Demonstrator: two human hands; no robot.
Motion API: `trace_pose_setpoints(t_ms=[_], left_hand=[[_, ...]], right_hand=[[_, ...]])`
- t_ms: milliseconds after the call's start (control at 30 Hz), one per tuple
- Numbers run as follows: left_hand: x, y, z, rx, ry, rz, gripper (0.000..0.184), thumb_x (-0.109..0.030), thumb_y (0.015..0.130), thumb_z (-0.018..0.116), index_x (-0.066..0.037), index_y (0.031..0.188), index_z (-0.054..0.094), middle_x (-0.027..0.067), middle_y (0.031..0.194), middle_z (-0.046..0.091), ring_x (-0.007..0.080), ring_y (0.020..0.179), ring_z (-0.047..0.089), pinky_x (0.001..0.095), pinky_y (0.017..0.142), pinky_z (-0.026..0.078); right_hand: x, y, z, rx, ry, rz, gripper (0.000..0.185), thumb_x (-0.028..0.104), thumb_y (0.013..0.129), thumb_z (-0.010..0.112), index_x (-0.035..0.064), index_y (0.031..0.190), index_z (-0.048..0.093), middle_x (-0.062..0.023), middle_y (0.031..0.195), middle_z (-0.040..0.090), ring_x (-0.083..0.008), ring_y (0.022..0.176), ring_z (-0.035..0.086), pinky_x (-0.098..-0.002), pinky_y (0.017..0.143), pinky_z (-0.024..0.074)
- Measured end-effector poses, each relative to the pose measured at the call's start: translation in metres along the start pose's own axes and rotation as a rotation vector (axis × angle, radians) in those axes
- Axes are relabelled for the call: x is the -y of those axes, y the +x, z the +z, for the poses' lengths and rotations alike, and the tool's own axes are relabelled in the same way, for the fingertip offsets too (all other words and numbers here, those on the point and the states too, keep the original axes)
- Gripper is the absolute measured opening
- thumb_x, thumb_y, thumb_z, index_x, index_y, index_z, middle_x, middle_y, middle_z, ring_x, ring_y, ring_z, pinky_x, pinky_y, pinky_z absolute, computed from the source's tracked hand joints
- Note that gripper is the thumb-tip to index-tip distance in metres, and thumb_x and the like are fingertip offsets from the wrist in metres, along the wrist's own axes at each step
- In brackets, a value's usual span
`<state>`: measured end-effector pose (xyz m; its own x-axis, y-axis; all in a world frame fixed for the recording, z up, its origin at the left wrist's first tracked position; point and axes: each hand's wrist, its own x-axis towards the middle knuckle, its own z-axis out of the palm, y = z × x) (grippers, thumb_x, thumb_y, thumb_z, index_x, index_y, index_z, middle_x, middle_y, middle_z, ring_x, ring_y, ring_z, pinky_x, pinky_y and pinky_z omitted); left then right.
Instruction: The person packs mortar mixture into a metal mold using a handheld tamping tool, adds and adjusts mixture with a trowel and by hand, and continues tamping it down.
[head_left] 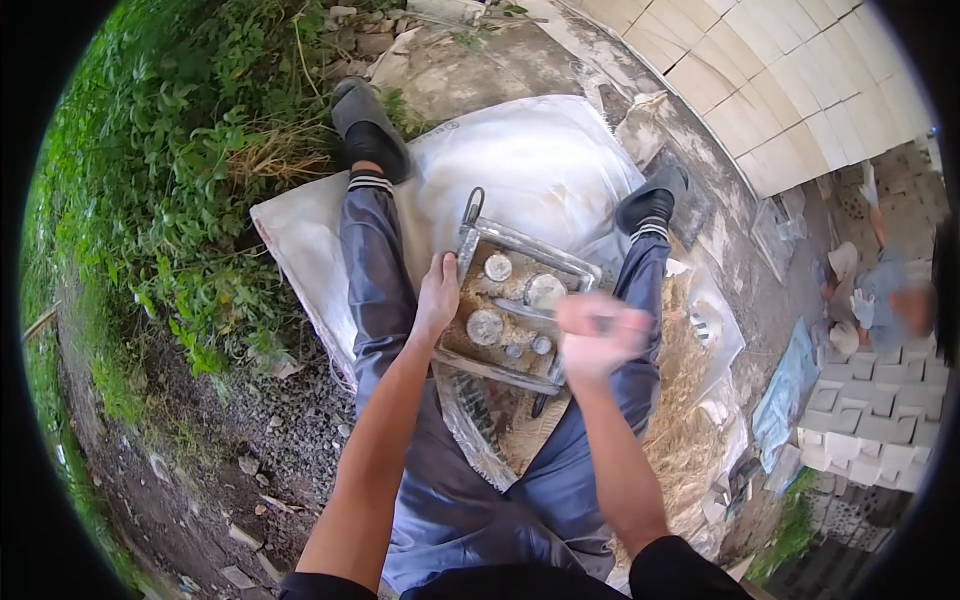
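Observation:
Between my legs lies a rectangular metal frame [545, 250] packed with brown sand [510, 290]. Set in the sand are several round silvery pieces, including a large disc [485, 327], another disc [497, 267] near the far edge and a small one [541, 345]. My left hand [437, 298] grips the frame's left wall. Over the right part of the frame my right hand [603, 333], blurred by motion, is closed around a narrow metal blade [522, 308], like a small trowel or knife. Its tip points left, between the discs; its handle is mostly hidden in my fist.
A white sack [500, 150] lies under the frame and my feet. Loose sand [680, 370] is heaped beside my right leg. Green plants [190, 190] and gravel [300, 420] lie left; a tiled wall [780, 90] stands right. Another person [885, 295] is near stacked pale blocks [870, 410].

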<state>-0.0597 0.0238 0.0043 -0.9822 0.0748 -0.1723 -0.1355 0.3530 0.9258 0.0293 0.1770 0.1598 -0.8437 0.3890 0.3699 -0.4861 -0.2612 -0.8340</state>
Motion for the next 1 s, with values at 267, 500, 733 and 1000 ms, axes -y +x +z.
trace_pose_setpoints(t_ms=[267, 500, 733, 1000], left_hand=[[0.016, 0.001, 0.003, -0.004, -0.034, 0.047, 0.045, -0.036, 0.099, 0.026, 0.001, 0.109, 0.050, 0.0298, 0.099, 0.057, 0.0480, 0.098, 0.051, 0.0476, 0.083, 0.039], [0.009, 0.008, 0.002, -0.001, -0.048, 0.020, 0.044, -0.034, 0.100, 0.025, 0.000, 0.109, 0.051, 0.0258, 0.100, 0.058, 0.0438, 0.097, 0.053, 0.0434, 0.084, 0.041], [0.013, 0.004, 0.003, -0.010, -0.015, 0.074, 0.045, -0.033, 0.100, 0.024, 0.001, 0.109, 0.051, 0.0281, 0.096, 0.059, 0.0460, 0.096, 0.054, 0.0464, 0.082, 0.041], [0.013, 0.004, 0.003, -0.013, -0.016, 0.070, 0.046, -0.033, 0.100, 0.024, 0.002, 0.109, 0.052, 0.0274, 0.097, 0.059, 0.0452, 0.097, 0.054, 0.0447, 0.084, 0.041]], right_hand=[[0.005, 0.028, 0.027, -0.083, 0.043, 0.056, 0.068, 0.061, 0.088, 0.042, 0.0077, 0.047, 0.031, -0.0016, 0.043, 0.033, -0.0129, 0.038, 0.031, -0.0274, 0.038, 0.0196], [-0.009, 0.027, 0.035, -0.103, 0.120, 0.151, 0.061, 0.051, 0.091, 0.041, 0.0069, 0.050, 0.033, -0.0010, 0.047, 0.032, -0.0123, 0.040, 0.032, -0.0273, 0.040, 0.0213], [-0.022, 0.021, 0.030, 0.039, -0.064, 0.122, 0.068, 0.059, 0.089, 0.040, 0.0066, 0.047, 0.029, -0.0002, 0.046, 0.028, -0.0113, 0.039, 0.028, -0.0270, 0.040, 0.0172], [-0.026, 0.014, 0.032, 0.128, -0.216, 0.090, 0.071, 0.068, 0.084, 0.038, 0.0087, 0.047, 0.026, 0.0006, 0.044, 0.023, -0.0128, 0.038, 0.025, -0.0295, 0.040, 0.0146]])
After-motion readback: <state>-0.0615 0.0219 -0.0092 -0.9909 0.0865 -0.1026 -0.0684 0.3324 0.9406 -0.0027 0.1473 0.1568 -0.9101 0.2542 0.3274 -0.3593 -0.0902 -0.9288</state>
